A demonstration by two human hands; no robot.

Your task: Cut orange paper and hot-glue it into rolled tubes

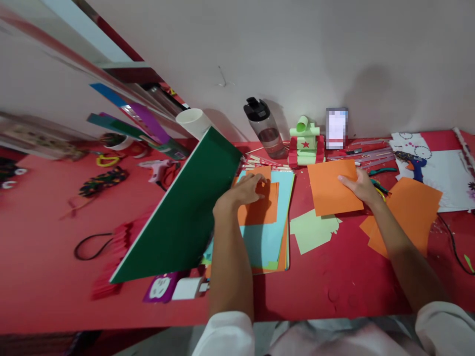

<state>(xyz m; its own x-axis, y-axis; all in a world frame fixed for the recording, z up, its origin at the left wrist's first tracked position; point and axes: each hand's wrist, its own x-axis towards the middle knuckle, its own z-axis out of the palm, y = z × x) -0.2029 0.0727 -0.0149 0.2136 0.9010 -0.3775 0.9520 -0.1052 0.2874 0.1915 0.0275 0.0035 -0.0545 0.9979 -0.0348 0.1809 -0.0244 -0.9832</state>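
In the head view, the right hand (365, 189) grasps a square orange sheet (330, 195) by its right edge, the thumb laid flat on top and the other fingers out of sight behind it; the sheet is tilted above the bench (345, 287), overlapping the upper edge of a pale green paper (311, 233) with one ragged side. The left hand (245, 192) is half open, its fingers loosely curled above some smaller orange pieces (273, 202) that lie on light blue paper (260, 244), the top of a stack; whether the fingertips touch or pinch those pieces I cannot tell. A large dark green board (178, 222) slants up beside the left wrist, covering the left part of the stack; whether it rests on the arm is unclear. More orange sheets (413, 212) lie beneath and beside the right forearm, close to a teal-handled tool (384, 171). Behind the papers, near the wall, stand a water bottle (270, 141), a pale green and red paper model (306, 146) bearing a red star, and a phone (336, 128) with its screen lit.
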